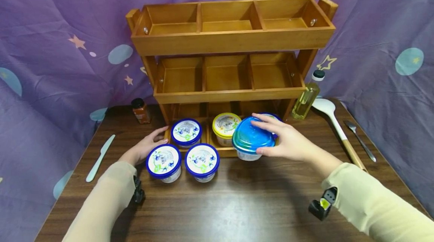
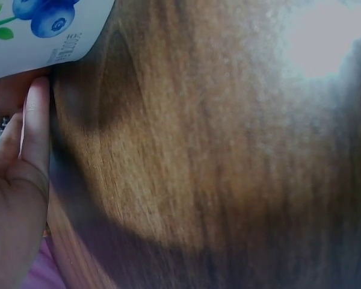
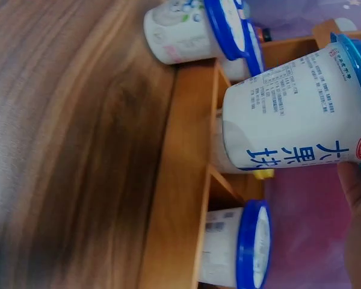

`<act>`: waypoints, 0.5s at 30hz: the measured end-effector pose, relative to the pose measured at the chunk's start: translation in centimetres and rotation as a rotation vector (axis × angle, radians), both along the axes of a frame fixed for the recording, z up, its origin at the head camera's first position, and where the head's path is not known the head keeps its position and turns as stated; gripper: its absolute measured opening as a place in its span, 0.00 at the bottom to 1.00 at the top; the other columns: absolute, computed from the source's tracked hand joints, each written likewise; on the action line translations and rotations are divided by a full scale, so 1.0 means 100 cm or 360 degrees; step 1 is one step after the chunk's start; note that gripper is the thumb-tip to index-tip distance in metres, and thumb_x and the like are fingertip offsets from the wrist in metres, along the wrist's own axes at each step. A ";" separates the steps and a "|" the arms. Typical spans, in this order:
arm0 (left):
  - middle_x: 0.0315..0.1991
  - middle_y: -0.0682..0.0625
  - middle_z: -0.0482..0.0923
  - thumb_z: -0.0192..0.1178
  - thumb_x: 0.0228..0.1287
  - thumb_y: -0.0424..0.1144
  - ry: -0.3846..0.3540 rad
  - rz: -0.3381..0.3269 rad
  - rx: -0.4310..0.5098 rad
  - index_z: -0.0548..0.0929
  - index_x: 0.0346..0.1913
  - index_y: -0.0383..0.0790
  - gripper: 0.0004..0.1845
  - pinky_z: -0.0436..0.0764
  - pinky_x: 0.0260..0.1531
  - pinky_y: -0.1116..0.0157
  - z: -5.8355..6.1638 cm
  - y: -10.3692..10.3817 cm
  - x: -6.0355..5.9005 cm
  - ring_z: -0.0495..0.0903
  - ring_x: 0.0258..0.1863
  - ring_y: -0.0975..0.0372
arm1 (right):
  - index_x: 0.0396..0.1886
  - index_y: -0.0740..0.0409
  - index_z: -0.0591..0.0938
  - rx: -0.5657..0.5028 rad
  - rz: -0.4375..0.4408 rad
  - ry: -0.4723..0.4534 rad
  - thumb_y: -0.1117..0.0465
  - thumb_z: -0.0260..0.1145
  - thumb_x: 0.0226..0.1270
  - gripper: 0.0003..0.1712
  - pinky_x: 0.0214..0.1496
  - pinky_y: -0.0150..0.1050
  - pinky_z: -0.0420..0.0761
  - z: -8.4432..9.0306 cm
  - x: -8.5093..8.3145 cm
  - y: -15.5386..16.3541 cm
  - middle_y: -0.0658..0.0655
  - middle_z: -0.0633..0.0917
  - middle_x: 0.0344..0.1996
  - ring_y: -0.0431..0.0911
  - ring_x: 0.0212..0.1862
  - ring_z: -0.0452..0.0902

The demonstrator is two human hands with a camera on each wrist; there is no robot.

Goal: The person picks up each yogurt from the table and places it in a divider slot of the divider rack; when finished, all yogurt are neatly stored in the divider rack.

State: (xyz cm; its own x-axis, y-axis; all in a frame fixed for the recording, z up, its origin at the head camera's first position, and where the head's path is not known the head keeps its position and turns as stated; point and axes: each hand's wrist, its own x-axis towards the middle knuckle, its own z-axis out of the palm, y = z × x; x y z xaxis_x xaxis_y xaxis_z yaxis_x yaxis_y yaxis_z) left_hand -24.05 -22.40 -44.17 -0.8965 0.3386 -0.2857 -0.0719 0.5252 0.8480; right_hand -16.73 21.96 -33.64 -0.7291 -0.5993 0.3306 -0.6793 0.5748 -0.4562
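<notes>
Gripping blue-lidded cup [image 1: 252,140], fingers [image 1: 268,123] seemingly atop

Blue-lidded cup [image 1: 252,138]: white tub, translucent blue lid, blue characters printed down the side, plainly legible in the right wrist view [image 3: 295,111]. Held from above by the right hand [image 1: 288,142], fingers spread over the lid, thumb on the near rim. Raised, slightly tilted, above the front edge of the rack's bottom tier, just right of the yellow-lidded tub.

Front-left cup [image 1: 163,162]: white tub with blueberry print, dark blue rim, white label on top. Upright on the table, just beside its twin to the right. The left hand [image 1: 144,148] rests at its left flank, fingers straight; fingers [image 2: 36,120] lie against the wall.
</notes>
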 end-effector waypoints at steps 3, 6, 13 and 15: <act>0.68 0.31 0.54 0.53 0.68 0.53 0.0023 -0.0003 0.0012 0.50 0.74 0.48 0.38 0.59 0.61 0.45 -0.006 -0.001 -0.002 0.56 0.66 0.42 | 0.63 0.56 0.73 -0.0025 -0.0009 0.0070 0.52 0.78 0.45 0.43 0.63 0.34 0.63 0.006 -0.001 0.004 0.56 0.67 0.67 0.53 0.65 0.63; 0.67 0.30 0.55 0.53 0.67 0.52 0.0036 -0.0008 0.0043 0.50 0.74 0.46 0.38 0.60 0.60 0.45 -0.007 -0.001 -0.003 0.57 0.66 0.42 | 0.64 0.56 0.72 -0.0025 -0.0021 0.0129 0.53 0.78 0.44 0.44 0.63 0.30 0.60 0.013 -0.002 0.007 0.55 0.67 0.66 0.53 0.64 0.64; 0.67 0.29 0.55 0.53 0.67 0.53 0.0042 -0.0007 0.0032 0.50 0.74 0.47 0.38 0.59 0.60 0.45 -0.007 -0.002 -0.002 0.56 0.66 0.41 | 0.65 0.55 0.72 -0.0044 -0.0028 0.0242 0.54 0.79 0.43 0.46 0.61 0.27 0.59 0.034 -0.003 0.015 0.56 0.68 0.66 0.52 0.64 0.65; 0.67 0.30 0.55 0.53 0.67 0.53 0.0039 -0.0008 0.0032 0.50 0.74 0.47 0.38 0.59 0.60 0.44 -0.006 -0.002 -0.002 0.56 0.66 0.41 | 0.65 0.56 0.71 -0.0050 -0.0032 0.0270 0.55 0.79 0.42 0.46 0.61 0.26 0.59 0.040 -0.003 0.018 0.56 0.68 0.66 0.51 0.64 0.64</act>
State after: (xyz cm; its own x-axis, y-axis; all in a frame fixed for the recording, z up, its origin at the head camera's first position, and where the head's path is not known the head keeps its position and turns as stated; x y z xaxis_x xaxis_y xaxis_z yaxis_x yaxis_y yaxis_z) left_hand -24.25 -22.56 -44.77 -0.9013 0.3489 -0.2568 -0.0484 0.5081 0.8600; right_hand -17.00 23.73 -29.63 -0.6730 -0.5726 0.4681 -0.7366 0.5764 -0.3539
